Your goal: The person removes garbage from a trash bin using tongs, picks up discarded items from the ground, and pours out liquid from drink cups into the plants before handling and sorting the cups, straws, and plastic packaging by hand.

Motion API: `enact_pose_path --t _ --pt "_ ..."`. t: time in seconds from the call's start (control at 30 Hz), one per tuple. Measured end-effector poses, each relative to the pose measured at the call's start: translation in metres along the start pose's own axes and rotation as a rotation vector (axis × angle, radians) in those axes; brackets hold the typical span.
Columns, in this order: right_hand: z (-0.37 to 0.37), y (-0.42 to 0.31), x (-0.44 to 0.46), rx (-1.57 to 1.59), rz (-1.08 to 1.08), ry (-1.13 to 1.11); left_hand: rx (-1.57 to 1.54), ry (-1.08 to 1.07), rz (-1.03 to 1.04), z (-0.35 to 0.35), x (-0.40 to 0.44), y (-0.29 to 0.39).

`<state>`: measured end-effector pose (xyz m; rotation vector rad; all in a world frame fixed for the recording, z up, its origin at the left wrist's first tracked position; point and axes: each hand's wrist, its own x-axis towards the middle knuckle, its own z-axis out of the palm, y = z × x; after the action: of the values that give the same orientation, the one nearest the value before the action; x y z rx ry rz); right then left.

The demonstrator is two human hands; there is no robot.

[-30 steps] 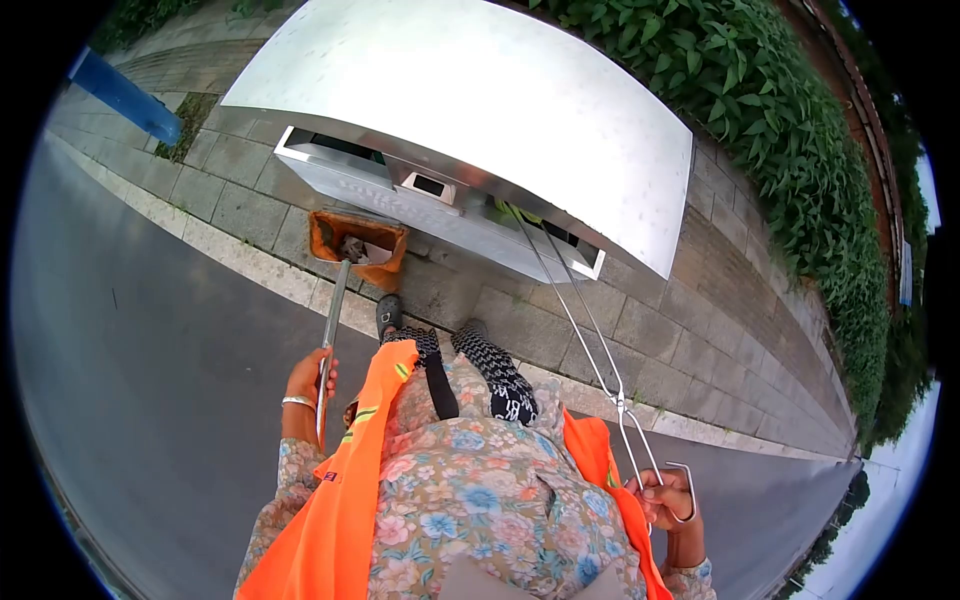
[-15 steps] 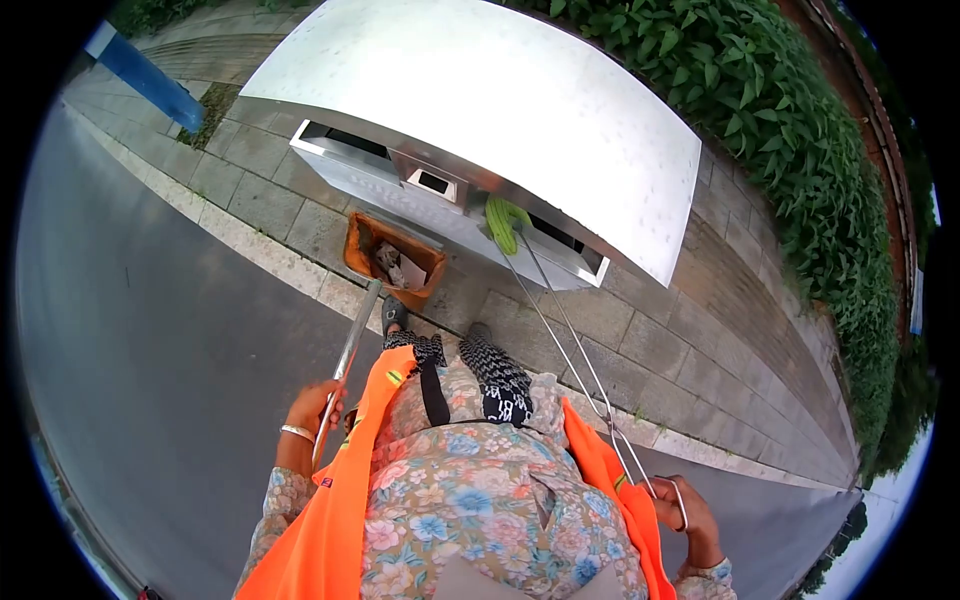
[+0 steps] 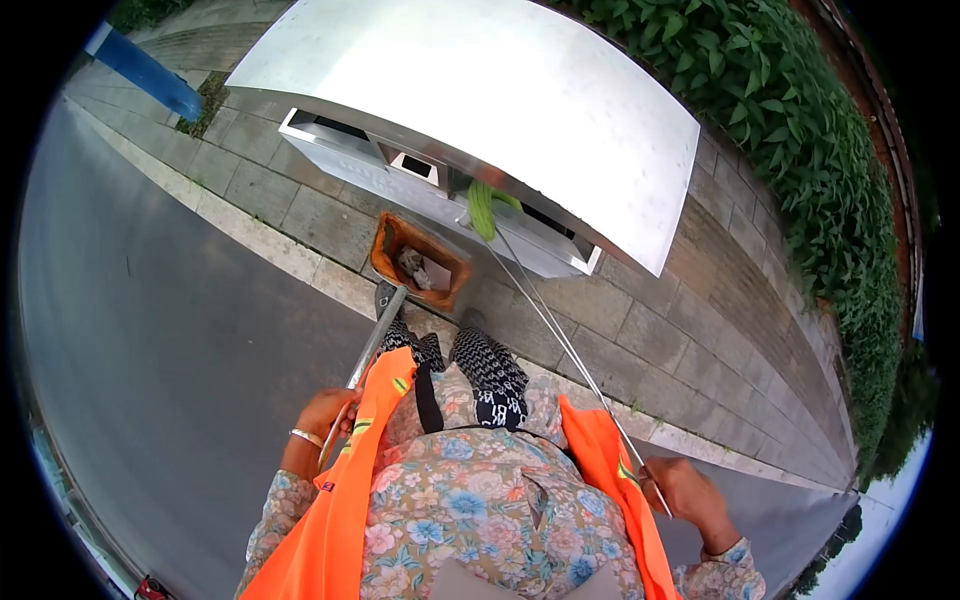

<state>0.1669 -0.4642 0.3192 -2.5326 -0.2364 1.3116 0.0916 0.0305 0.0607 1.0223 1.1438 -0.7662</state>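
My left hand [image 3: 325,415] is closed around a metal handle [image 3: 378,335]. The handle's far end reaches the orange bin [image 3: 450,294], which has crumpled litter [image 3: 412,268] inside and stands by my feet. In my right hand [image 3: 685,490] are long thin metal tongs [image 3: 570,352], their rods nearly together. At the tongs' far end is a green, ridged, limp-looking thing [image 3: 483,210], whose kind I cannot make out. It hangs at the front slot of a metal litter box [image 3: 480,95], part of it hidden under the box's curved top.
Paving slabs [image 3: 320,212] surround the litter box, with a leafy hedge [image 3: 790,130] behind it. A pale kerb [image 3: 262,238] divides the paving from the grey road [image 3: 180,350]. A blue post [image 3: 150,75] stands at the upper left.
The tongs' rods have drawn closer together, and the green thing has shifted slightly up and left in view. My right hand has closed more. The orange bin appears slightly further right.
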Motion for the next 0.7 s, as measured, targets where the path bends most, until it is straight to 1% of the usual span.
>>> enact_pose_path --t 0.1,0.17,0.33,0.4,0.47,0.5,0.57,0.7 --pt "-0.006 -0.009 -0.002 -0.055 0.03 0.05 0.044 -0.005 -0.008 0.008 -0.006 0.007" --pt "-0.006 -0.009 -0.002 -0.068 0.044 0.011 0.066 0.005 -0.004 0.002 -0.004 0.009" --pt "-0.005 -0.018 -0.012 -0.071 0.069 0.043 0.076 0.031 0.004 0.002 -0.006 0.007" --pt "-0.005 -0.022 -0.017 -0.073 0.07 0.043 0.076 -0.002 0.016 0.0 -0.007 0.009" --pt "-0.005 -0.024 -0.023 -0.02 0.084 -0.054 0.08 -0.012 0.015 -0.008 0.008 0.005" --pt "-0.002 -0.025 -0.023 -0.02 0.094 -0.052 0.074 -0.021 0.018 -0.012 0.017 0.002" --pt "0.008 -0.024 -0.019 0.038 -0.1 0.015 0.077 -0.036 -0.015 -0.014 0.019 0.011" --pt "0.007 -0.011 -0.017 0.06 -0.079 0.045 0.035 -0.031 -0.064 -0.017 0.017 0.02"
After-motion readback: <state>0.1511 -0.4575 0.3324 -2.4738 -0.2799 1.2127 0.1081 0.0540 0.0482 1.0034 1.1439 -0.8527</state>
